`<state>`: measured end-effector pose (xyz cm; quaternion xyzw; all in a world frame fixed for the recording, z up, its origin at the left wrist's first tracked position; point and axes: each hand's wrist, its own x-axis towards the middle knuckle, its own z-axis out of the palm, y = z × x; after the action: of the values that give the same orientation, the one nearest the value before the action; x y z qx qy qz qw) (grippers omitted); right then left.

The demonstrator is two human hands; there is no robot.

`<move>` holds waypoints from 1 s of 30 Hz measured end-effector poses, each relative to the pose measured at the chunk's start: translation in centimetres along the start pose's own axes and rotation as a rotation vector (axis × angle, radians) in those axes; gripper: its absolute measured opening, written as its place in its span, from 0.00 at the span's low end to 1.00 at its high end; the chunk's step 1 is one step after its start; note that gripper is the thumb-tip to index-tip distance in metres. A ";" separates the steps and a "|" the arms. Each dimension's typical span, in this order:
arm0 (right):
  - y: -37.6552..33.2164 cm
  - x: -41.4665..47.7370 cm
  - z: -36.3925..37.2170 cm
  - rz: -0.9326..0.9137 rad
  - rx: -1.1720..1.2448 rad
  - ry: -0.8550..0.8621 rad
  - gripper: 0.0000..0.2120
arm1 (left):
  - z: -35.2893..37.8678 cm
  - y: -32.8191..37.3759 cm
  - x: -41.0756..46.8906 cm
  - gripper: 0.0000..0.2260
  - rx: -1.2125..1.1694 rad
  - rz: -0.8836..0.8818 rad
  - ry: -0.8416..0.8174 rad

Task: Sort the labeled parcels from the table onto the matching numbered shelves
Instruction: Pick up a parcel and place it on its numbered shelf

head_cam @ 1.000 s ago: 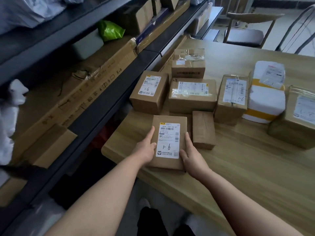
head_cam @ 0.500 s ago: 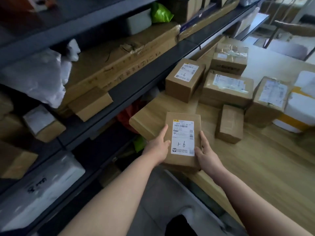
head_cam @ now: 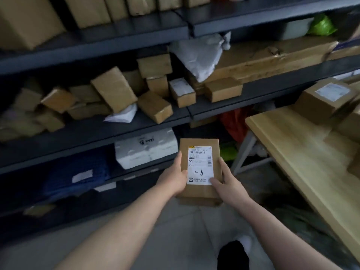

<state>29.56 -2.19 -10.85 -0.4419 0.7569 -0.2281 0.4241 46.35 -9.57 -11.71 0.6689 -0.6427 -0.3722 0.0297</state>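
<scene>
I hold a flat brown parcel (head_cam: pixel 199 152) with a white label handwritten "1-6" in the air in front of the dark shelves (head_cam: pixel 120 129). My left hand (head_cam: pixel 172 178) grips its left edge and my right hand (head_cam: pixel 228 182) grips its right edge, thumb on the label. The wooden table (head_cam: pixel 303 152) lies to the right, with another labeled brown parcel (head_cam: pixel 325 96) at its far end. The middle shelf holds several small brown boxes (head_cam: pixel 153 106). No shelf numbers are legible.
A white foam box (head_cam: pixel 146 151) and a dark blue bundle (head_cam: pixel 78 172) sit on the lower shelf. A grey plastic bag (head_cam: pixel 198 55) and a long flat carton (head_cam: pixel 268 61) lie on the middle shelf. Bare grey floor is below, with my shoe (head_cam: pixel 233 254).
The parcel has left the table top and hangs in the air. My view has turned left from the table toward the shelves, and my right thumb has come onto the label.
</scene>
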 end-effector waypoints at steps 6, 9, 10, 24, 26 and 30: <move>-7.1 -2.3 9.1 -0.177 -0.111 -0.204 0.35 | -6.3 -10.8 -5.5 0.31 -0.095 -0.187 0.158; -10.4 -3.0 13.7 -0.274 -0.200 -0.310 0.35 | -8.9 -15.7 -8.3 0.31 -0.188 -0.309 0.253; -11.4 -3.2 15.1 -0.302 -0.218 -0.346 0.35 | -9.6 -17.1 -9.1 0.31 -0.214 -0.346 0.285; -24.8 -3.2 28.4 -0.645 -0.347 -0.797 0.34 | -18.6 -27.4 -14.9 0.31 -0.453 -0.742 0.637; -26.8 -3.4 30.1 -0.687 -0.361 -0.858 0.34 | -19.9 -28.4 -15.7 0.32 -0.498 -0.788 0.683; -29.6 -5.0 33.9 -0.787 -0.409 -0.980 0.35 | -21.1 -30.3 -18.4 0.33 -0.591 -0.900 0.771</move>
<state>73.47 -11.85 -5.50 -0.8098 0.2864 0.0099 0.5119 84.95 2.63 -3.69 0.9213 -0.1145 -0.2427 0.2814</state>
